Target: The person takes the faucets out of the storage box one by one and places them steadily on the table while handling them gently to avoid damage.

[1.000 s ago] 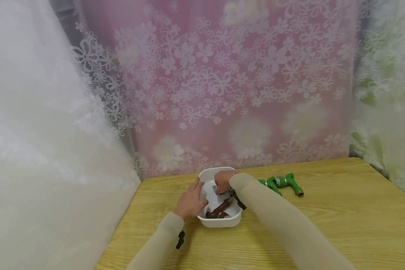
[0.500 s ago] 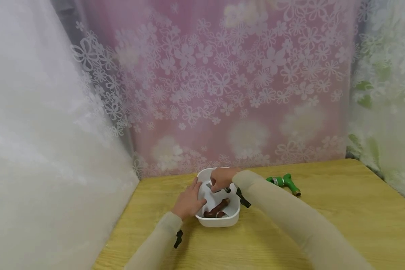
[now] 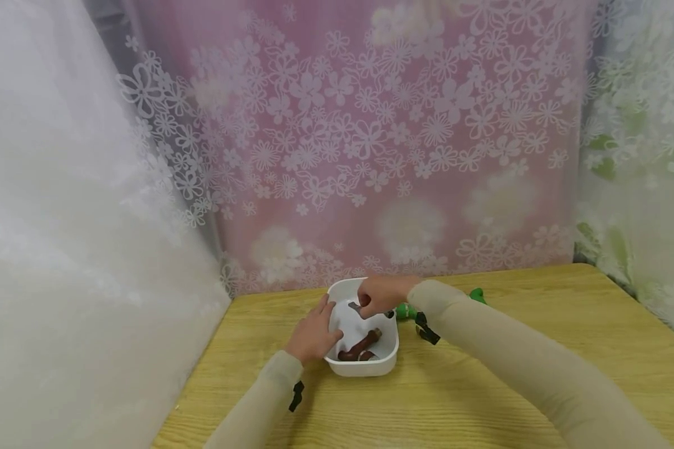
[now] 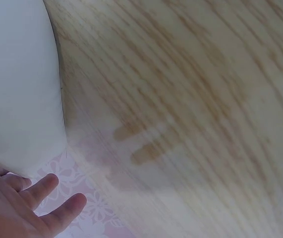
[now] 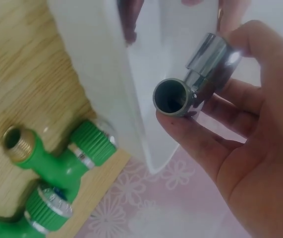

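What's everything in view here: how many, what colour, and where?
Table: one, yellow, centre.
Tub: one, white, on table.
Brown fitting: one, brown, inside tub.
Silver fitting: one, silver, by tub's rim.
Green fittings: two, green, right of tub.
Pink curtain: one, pink, behind table.
White curtain: one, white, left.
Leafy curtain: one, white-green, right.
Grey strip: one, grey, back left.
Wrist gear: two, black, one per wrist.
Sleeves: two, beige, foreground.
Left hand: one, bare, on tub's left rim.
Right hand: one, bare, gripping silver fitting.

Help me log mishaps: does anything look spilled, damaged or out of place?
Nothing stands out. The right hand grips a chrome fitting at the white tub; a brown fitting lies inside, green fittings on the table, no spill visible.
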`<act>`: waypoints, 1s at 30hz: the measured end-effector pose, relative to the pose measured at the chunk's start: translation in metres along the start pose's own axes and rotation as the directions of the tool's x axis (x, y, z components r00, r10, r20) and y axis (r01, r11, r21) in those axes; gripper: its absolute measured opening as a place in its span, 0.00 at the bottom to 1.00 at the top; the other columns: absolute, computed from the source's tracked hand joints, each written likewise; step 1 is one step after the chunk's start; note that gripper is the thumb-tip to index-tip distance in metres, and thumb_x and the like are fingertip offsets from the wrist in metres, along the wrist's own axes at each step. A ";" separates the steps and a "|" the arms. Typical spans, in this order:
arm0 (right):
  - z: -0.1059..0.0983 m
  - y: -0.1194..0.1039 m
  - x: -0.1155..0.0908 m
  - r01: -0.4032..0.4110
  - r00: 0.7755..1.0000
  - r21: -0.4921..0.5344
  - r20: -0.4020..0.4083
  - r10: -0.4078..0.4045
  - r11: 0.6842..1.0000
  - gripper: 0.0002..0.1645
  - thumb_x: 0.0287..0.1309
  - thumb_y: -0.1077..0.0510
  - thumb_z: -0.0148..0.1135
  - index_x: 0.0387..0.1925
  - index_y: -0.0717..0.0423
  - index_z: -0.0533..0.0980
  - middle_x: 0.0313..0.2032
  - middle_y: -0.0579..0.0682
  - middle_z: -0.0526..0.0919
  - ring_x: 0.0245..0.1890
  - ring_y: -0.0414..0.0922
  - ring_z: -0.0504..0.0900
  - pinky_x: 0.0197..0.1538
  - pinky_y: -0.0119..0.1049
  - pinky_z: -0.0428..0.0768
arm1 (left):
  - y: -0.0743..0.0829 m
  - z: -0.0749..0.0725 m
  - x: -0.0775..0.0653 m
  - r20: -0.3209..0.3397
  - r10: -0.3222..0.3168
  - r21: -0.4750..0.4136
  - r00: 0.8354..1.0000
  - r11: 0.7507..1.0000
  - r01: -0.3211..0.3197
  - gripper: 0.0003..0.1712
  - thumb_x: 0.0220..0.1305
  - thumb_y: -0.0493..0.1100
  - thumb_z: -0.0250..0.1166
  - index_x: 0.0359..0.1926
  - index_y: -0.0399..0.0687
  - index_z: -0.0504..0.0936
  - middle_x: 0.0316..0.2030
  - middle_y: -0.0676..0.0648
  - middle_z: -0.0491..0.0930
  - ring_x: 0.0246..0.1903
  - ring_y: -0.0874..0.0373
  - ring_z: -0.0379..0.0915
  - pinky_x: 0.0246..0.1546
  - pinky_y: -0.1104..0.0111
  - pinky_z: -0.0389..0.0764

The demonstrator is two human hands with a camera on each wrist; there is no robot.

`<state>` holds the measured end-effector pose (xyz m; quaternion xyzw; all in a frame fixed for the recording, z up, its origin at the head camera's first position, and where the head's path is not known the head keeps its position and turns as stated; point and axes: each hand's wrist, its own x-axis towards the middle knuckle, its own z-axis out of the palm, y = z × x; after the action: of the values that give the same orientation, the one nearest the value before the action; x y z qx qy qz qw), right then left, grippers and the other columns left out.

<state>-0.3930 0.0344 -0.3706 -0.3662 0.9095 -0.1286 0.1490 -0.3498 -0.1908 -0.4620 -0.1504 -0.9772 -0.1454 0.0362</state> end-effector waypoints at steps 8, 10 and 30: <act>-0.004 0.013 -0.026 0.015 1.000 0.082 -0.002 -0.015 0.997 0.06 0.67 0.53 0.63 0.35 0.49 0.82 0.28 0.43 0.81 0.25 0.38 0.73 0.31 0.33 0.73 | 0.001 0.000 0.001 0.009 -0.009 -0.001 1.000 1.000 0.009 0.43 0.66 0.56 0.60 0.77 0.45 0.60 0.80 0.45 0.48 0.73 0.39 0.59 0.63 0.42 0.71; -0.005 0.016 -0.032 0.013 1.000 0.083 -0.007 -0.013 0.996 0.06 0.67 0.54 0.62 0.35 0.49 0.81 0.28 0.43 0.81 0.25 0.38 0.72 0.32 0.33 0.73 | 0.001 0.000 0.002 0.006 -0.006 -0.005 1.000 1.000 0.006 0.43 0.66 0.56 0.60 0.77 0.44 0.60 0.80 0.45 0.48 0.72 0.39 0.60 0.62 0.42 0.71; -0.004 0.075 -0.085 -0.020 0.996 0.036 -0.082 0.023 0.999 0.07 0.67 0.52 0.63 0.33 0.48 0.80 0.31 0.42 0.79 0.28 0.39 0.72 0.34 0.35 0.72 | 0.001 -0.001 0.000 0.021 -0.015 -0.009 1.000 1.000 0.015 0.43 0.67 0.56 0.58 0.77 0.44 0.59 0.80 0.44 0.47 0.73 0.39 0.58 0.64 0.42 0.69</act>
<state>-0.3827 0.1474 -0.3775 -0.3480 0.9164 -0.1576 0.1193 -0.3496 -0.1897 -0.4604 -0.1449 -0.9779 -0.1486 0.0244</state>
